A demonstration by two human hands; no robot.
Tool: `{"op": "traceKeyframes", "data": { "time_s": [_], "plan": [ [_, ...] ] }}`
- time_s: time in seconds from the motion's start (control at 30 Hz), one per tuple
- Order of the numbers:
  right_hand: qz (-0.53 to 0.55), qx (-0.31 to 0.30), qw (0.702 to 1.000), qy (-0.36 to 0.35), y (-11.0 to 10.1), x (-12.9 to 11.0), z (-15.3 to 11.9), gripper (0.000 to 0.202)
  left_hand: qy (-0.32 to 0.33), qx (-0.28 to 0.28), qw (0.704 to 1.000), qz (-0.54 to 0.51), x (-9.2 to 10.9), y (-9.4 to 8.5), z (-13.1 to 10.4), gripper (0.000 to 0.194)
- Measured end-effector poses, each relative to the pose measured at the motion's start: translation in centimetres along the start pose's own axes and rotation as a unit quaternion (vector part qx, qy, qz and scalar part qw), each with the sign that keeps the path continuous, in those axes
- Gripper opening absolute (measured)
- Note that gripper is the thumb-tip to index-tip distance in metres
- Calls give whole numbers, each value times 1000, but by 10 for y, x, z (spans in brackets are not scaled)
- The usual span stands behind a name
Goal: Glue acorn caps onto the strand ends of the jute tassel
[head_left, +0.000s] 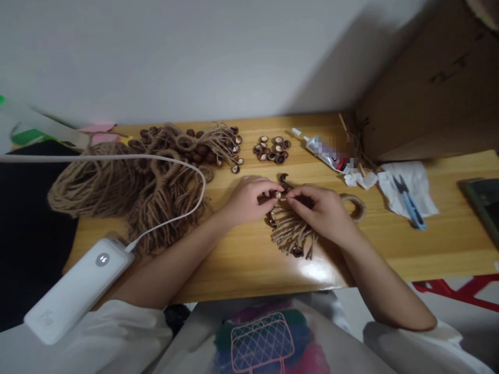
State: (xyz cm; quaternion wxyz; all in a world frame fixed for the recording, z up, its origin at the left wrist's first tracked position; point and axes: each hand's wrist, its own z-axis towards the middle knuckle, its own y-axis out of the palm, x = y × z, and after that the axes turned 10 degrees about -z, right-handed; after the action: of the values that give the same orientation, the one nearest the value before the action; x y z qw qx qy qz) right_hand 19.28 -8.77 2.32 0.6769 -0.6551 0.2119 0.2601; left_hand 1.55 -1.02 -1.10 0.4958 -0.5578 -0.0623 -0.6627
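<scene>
My left hand (249,200) pinches a small brown nut shell half (278,196) with a pale inside between thumb and fingertips. My right hand (322,210) meets it from the other side, thumb and forefinger pressed together close to the shell; what they grip is too small to make out. Beneath my right hand lies a fringe of twine strands (292,231) spread on the table, and a twine-wrapped ring (356,208) shows just beyond the knuckles. Dark shell pieces (297,252) sit along the fringe's edge.
More shell halves (272,155) are grouped behind my hands, near a glue tube (325,152). Blue-handled snips (411,205) rest on white tissue (429,195) at right. Twine bundles (101,179) fill the left. A white power bank (78,291) and its cable cross my left side; a cardboard box (429,104) stands back right.
</scene>
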Motion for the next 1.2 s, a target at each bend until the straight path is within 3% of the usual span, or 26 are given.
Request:
{"op": "traceKeyframes", "data": {
  "time_s": [0.57, 0.77, 0.93, 1.1, 1.2],
  "plan": [
    [52, 15, 997, 57, 1, 3, -3, 18, -3, 3, 1000, 5, -1, 1, -1, 16],
    [24, 24, 998, 54, -1, 1, -3, 12, 7, 15, 1000, -13, -3, 1, -1, 16],
    [6, 28, 997, 73, -4, 1, -3, 13, -25, 20, 998, -47, -1, 2, 0, 17],
    [-40, 39, 992, 111, -10, 2, -1, 10, -109, 39, 988, -98, 13, 1, 3, 16],
    [-60, 33, 990, 122, -12, 2, 0, 8, -136, 22, 985, -101, 22, 1, 7, 19]
  ]
}}
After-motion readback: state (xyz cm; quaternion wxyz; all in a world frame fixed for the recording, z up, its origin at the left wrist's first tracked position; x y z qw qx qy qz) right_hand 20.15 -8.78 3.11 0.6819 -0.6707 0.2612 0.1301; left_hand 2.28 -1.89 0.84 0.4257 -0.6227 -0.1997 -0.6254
